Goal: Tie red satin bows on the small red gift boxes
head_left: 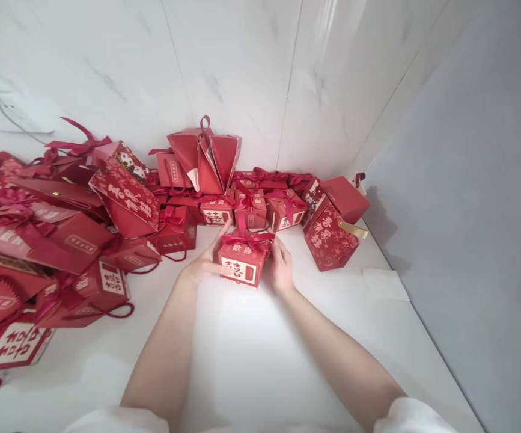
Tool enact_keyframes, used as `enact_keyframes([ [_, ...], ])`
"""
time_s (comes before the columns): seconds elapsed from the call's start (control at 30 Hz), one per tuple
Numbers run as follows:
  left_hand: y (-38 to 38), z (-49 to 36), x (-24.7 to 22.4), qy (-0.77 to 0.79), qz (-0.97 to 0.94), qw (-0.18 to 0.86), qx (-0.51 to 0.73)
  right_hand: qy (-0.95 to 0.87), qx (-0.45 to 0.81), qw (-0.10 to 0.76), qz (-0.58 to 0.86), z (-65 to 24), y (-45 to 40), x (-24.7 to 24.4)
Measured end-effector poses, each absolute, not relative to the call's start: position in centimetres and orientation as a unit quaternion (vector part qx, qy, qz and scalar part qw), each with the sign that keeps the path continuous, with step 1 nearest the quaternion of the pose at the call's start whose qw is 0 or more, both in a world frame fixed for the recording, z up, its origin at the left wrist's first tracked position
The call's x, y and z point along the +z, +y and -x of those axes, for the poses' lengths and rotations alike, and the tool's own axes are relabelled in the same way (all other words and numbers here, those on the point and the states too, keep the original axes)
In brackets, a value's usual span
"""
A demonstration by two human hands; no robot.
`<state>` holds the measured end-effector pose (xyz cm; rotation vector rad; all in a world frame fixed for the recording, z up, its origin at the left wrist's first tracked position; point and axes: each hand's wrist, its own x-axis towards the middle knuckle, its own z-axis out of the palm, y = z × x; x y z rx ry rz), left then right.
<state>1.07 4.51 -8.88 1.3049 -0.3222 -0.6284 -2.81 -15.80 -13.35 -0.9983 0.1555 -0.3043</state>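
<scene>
Tabletop point(246, 361) bears a heaped pile of red boxes point(75, 240) leftward and a row of boxes point(251, 219) along the back. Before that row, a ribboned box point(241, 264), nearly cubic, sits between the hands. The left hand point(204, 263), half open, holds its left side, thumb across the front; the right hand point(282, 264), partly curled, is at its right, fingertip contact unclear. The box's back is hidden.

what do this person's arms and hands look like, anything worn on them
The left hand and right hand are bare, with no gloves and no ring that I can make out. Both forearms are uncovered, without a watch or bracelet in view. A plain white left sleeve and matching right sleeve show at the bottom edge.
</scene>
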Motion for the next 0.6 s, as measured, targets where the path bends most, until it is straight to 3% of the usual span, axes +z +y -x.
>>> enact_keyframes([
  [0.17,8.8,-0.1,-6.5,-0.143,-0.686,0.641,-0.313,0.064,-0.167,0.803,0.568,4.4,-16.1,-13.1],
  [0.3,10.5,1.7,-5.2,-0.031,-0.742,0.638,-0.206,0.035,-0.232,0.773,0.59,5.0,-16.2,-12.7],
  [0.37,10.5,2.7,-4.2,0.036,-0.802,0.576,-0.153,0.025,-0.237,0.777,0.582,4.8,-16.2,-12.8],
  [0.5,9.1,5.3,-1.7,0.136,-0.906,0.385,-0.112,-0.053,-0.054,0.836,0.544,4.1,-16.3,-13.4],
  [0.6,7.8,7.0,0.0,0.14,-0.922,0.336,-0.132,-0.061,0.093,0.879,0.463,3.9,-16.8,-13.6],
])
